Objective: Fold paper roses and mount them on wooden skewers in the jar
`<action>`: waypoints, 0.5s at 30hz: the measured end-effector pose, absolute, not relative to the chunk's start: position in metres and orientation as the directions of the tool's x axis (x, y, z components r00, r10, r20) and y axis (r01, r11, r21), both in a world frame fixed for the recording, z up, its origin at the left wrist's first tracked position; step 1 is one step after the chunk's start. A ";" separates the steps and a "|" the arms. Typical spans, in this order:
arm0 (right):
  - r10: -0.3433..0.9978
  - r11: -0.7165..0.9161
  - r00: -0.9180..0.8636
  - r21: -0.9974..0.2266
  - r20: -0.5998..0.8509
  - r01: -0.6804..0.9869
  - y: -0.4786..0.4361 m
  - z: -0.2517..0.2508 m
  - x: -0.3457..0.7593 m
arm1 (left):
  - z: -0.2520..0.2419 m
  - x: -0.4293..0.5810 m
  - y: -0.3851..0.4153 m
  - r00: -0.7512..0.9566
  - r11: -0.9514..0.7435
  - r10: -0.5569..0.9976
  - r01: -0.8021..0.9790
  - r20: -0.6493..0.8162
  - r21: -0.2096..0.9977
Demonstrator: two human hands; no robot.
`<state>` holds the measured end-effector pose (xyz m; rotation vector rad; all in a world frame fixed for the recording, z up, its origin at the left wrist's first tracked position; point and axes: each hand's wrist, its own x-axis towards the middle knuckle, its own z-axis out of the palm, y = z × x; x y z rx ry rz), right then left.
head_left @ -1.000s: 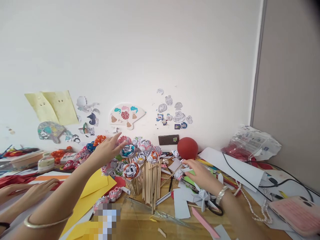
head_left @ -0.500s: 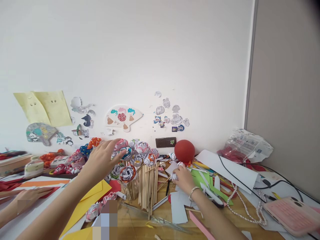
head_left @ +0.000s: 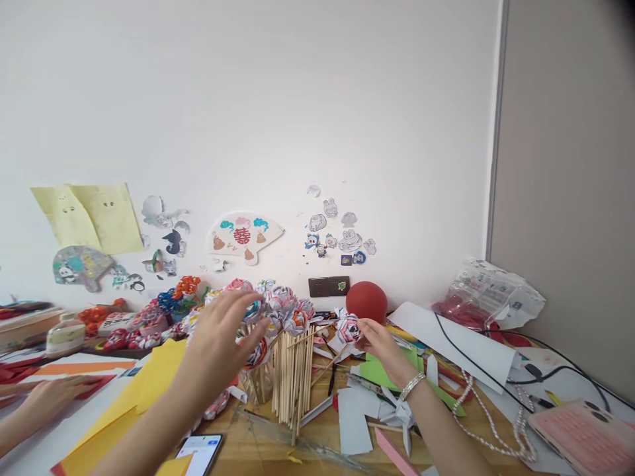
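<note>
Right grip (head_left: 380,340) on paper rose (head_left: 348,328); 囍 on fan (head_left: 243,235)

red 囍 character, probably double happiness, on fan-shaped paper cutout (head_left: 245,235), stuck on wall

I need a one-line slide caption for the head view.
Right hand holds a paper rose, left hand at the rose bunch.

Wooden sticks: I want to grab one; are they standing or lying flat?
Standing: the wooden sticks form an upright bundle beside the paper roses; a few lean.
</note>
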<state>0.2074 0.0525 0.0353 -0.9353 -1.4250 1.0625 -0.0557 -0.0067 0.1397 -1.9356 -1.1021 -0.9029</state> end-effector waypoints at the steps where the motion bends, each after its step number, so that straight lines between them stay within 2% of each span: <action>1: 0.940 0.309 -0.147 -0.951 0.307 -0.008 0.045 0.043 0.202 | 0.130 -0.046 -0.014 0.439 -0.400 0.307 0.864 0.844 -0.304; 2: 0.925 0.337 -0.191 -0.941 0.329 0.011 0.036 0.050 0.194 | 0.117 -0.035 -0.021 0.499 -0.427 0.214 0.821 0.840 -0.380; 3: 0.896 0.376 -0.267 -0.926 0.355 0.030 0.026 0.057 0.186 | 0.103 -0.025 -0.027 0.529 -0.429 0.196 0.803 0.825 -0.414; 5: 0.842 0.415 -0.388 -0.909 0.374 0.026 0.007 0.066 0.169 | 0.074 -0.007 -0.037 0.570 -0.420 0.247 0.792 0.784 -0.443; 9: 0.834 0.437 -0.381 -0.900 0.400 0.012 -0.017 0.067 0.148 | 0.040 0.000 -0.044 0.551 -0.377 0.223 0.809 0.804 -0.450; 12: 0.809 0.446 -0.386 -0.891 0.443 -0.088 -0.013 0.063 0.143 | 0.049 -0.017 -0.042 0.459 -0.460 0.237 0.829 0.856 -0.317; 15: 0.834 0.426 -0.331 -0.896 0.442 -0.124 0.001 0.060 0.130 | 0.082 -0.046 -0.037 0.251 -0.499 0.335 0.865 0.908 -0.055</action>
